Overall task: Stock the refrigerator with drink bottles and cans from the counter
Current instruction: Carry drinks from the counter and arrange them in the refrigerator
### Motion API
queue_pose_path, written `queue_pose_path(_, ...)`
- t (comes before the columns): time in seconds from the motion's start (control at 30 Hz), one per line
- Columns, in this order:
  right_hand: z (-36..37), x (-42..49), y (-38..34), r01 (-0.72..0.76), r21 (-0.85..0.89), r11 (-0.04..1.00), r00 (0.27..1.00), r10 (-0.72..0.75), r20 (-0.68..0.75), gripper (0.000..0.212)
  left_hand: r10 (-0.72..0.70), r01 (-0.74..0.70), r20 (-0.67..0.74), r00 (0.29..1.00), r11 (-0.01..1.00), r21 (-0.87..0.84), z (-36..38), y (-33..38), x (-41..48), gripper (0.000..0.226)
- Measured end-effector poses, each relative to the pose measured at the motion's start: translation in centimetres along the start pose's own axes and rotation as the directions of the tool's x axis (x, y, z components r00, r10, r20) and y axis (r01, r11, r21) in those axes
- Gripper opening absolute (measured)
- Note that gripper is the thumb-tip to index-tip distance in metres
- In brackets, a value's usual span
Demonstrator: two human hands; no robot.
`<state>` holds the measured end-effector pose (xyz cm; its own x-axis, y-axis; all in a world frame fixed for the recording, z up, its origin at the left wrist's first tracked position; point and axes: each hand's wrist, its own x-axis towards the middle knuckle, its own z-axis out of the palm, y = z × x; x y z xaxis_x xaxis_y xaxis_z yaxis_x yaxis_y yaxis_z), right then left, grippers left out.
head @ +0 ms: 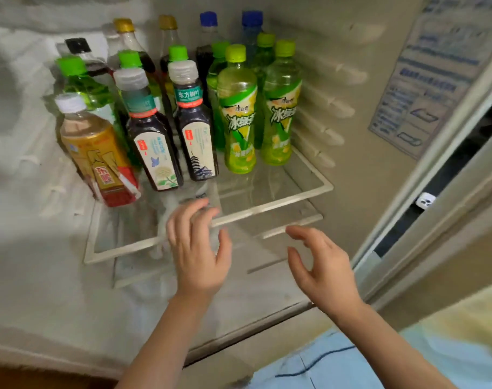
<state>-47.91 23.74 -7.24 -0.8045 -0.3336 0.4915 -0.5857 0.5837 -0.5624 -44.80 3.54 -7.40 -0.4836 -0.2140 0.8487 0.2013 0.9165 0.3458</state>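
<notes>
Both my hands are empty in front of the open refrigerator [351, 169]. My left hand [198, 254] is slack, its fingers loosely spread and a little bent, with the fingertips over the front rim of the glass shelf [267, 210]; I cannot tell whether they touch it. My right hand [323, 273] hangs lower and further right, apart from the shelf, its fingers half curled around nothing and the thumb held away from them. The drinks all stand on the glass shelf beyond my left fingertips. In the front row the gold-labelled tea bottle [99, 158] is at the left. The two dark tea bottles [155, 141] stand side by side nearly straight ahead of my left hand. The two green iced tea bottles [238, 116] are close together to their right. Behind them crowd more green-capped bottles [76, 80], gold-capped cola bottles [127, 37] and, at the very back, blue-capped bottles [209, 26]. A bare strip of glass runs between the front row and the shelf's front rim, widest at the front right corner ahead of the iced tea. The shelf's right edge runs along the ribbed side wall [323, 108]. A lower shelf [292, 226] shows just beneath it. The door [424, 88], with a printed sticker on it, stands open at my right.
</notes>
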Motion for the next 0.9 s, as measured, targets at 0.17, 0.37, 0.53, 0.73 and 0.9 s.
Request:
queue_pose_path(0.17,-5.5,-11.3,4.5,-0.248,-0.086,0.965,0.967,0.251,0.028,0.032,0.024,0.131,0.482,0.876,0.950,-0.285,3.0,6.8,-6.8,0.026)
queue_pose_path(0.37,-12.7,-32.3,8.4,-0.778,-0.220,0.588,0.556,0.808,0.194,0.026,0.060,0.370,0.974,0.219,0.919,-0.139,5.5,16.2,-19.6,0.021)
queue_pose_path(0.53,-18.0,-53.6,6.2,-0.983,-0.173,-0.057,-0.072,0.994,0.080,0.032,0.108,0.342,0.964,-0.243,0.940,-0.019,3.3,24.8,-31.7,0.027)
queue_pose_path(0.73,-19.2,-72.5,-3.1,-0.843,0.186,-0.505,-0.497,0.863,0.087,0.011,0.150,0.005,0.819,-0.554,0.984,-0.177,-2.3,34.1,-42.6,0.016)
queue_pose_path(0.9,-17.3,-80.4,-9.0,-0.639,0.378,-0.670,-0.658,0.731,0.182,0.024,0.157,-0.188,0.640,-0.752,0.880,-0.436,-4.9,41.7,-47.1,0.030)
